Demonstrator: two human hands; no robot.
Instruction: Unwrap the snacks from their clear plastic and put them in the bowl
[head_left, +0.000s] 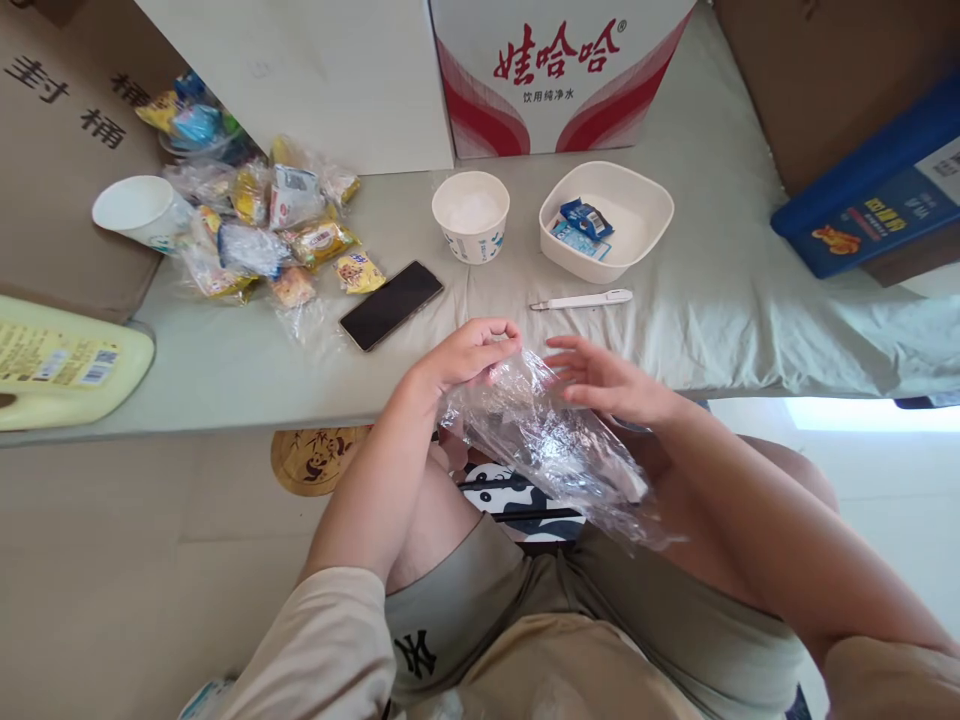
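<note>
Pinched in my left hand (484, 352) is the top of a clear plastic bag (555, 440), which hangs crinkled over my lap. My right hand (604, 380) is beside the bag's upper edge, fingers apart, and grips nothing I can see. Just beyond my hands lies a white pen-shaped cutter (581, 300). A black phone (391, 305) rests to the left. Farther back stand a paper cup (471, 225) with something white and translucent in it, and a white bowl (645, 215) containing blue packets (585, 220).
Several wrapped snacks (315, 240) are heaped at the left by a tipped paper cup (139, 210). A yellow bottle (67, 365) lies at the left edge. White boxes (555, 90) line the back, and a blue box (877, 190) leans at the right.
</note>
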